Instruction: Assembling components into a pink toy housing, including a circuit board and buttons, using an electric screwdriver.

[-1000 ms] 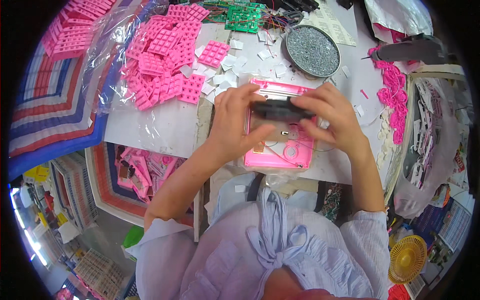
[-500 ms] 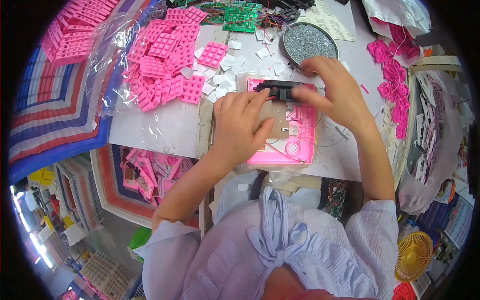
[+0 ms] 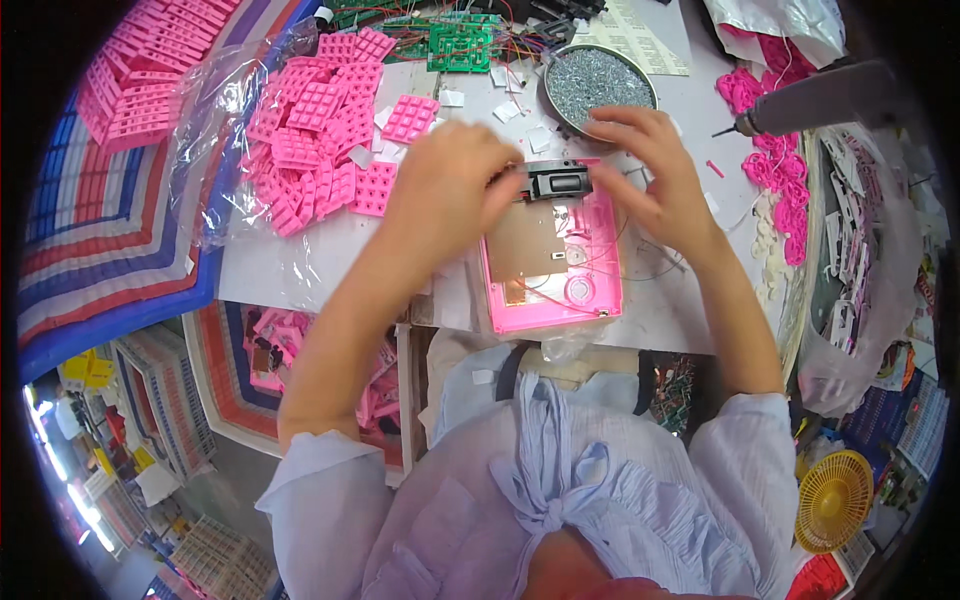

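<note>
A pink plastic casing (image 3: 606,270) lies open on the white table in front of me. Inside it are a brown board (image 3: 525,240), thin wires and a round fitting. Across its far end sits a black plastic part (image 3: 560,183) with a raised oblong middle. My left hand (image 3: 447,185), slightly blurred, is closed with thumb and fingers at the left end of that part. On the other side my right hand (image 3: 655,185) has its fingers apart, the thumb by the part's right end. Its fingertips reach to the near edge of a round dish (image 3: 655,97) of small metal screws.
A grey electric screwdriver (image 3: 815,100) juts in from the right. Pink keypads (image 3: 315,130) are piled at the left beside clear plastic film. Green circuit boards (image 3: 460,45) and wires lie at the back. Pink cord bundles (image 3: 790,190) line the right edge. A crate (image 3: 215,385) holds pink parts below.
My left hand has lifted off the brown board and moved up and left to the black part's end. The right hand stays near its other end. The screwdriver has come into view.
</note>
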Demonstrator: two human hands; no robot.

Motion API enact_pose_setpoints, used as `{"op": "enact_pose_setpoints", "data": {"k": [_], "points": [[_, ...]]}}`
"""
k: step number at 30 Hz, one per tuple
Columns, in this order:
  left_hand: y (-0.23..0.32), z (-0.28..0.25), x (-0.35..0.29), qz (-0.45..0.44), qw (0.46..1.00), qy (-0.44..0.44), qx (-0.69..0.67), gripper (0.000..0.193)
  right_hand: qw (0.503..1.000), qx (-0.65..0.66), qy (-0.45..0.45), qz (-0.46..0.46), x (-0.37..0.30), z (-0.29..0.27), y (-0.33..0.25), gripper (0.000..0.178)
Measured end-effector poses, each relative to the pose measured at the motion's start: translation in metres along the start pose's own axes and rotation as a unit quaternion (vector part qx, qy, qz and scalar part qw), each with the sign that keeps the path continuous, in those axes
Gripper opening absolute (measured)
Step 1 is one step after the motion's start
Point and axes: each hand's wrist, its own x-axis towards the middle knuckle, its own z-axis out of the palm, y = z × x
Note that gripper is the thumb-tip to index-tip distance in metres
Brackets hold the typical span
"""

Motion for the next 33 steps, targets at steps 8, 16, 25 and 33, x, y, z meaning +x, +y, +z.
{"op": "enact_pose_setpoints", "data": {"k": [8, 16, 25, 33], "points": [[-0.014, 0.074, 0.131, 0.036, 0.957, -0.149, 0.245, 0.016, 0.988, 0.058, 0.084, 0.117, -0.017, -0.002, 0.029, 0.048], [-0.017, 0.084, 0.133, 0.044, 0.959, -0.161, 0.230, 0.017, 0.784, 0.615, 0.084, 0.027, 0.052, -0.067, -0.035, 0.056], [-0.005, 0.075, 0.140, 0.039, 0.964, -0.124, 0.231, 0.025, 0.894, 0.442, -0.014, -0.080, 0.069, -0.079, -0.009, 0.066], [0.042, 0.016, 0.017, 0.119, 0.993, -0.006, 0.026, 0.017, 0.834, 0.549, 0.017, -0.053, 0.025, -0.061, -0.046, 0.054]]}}
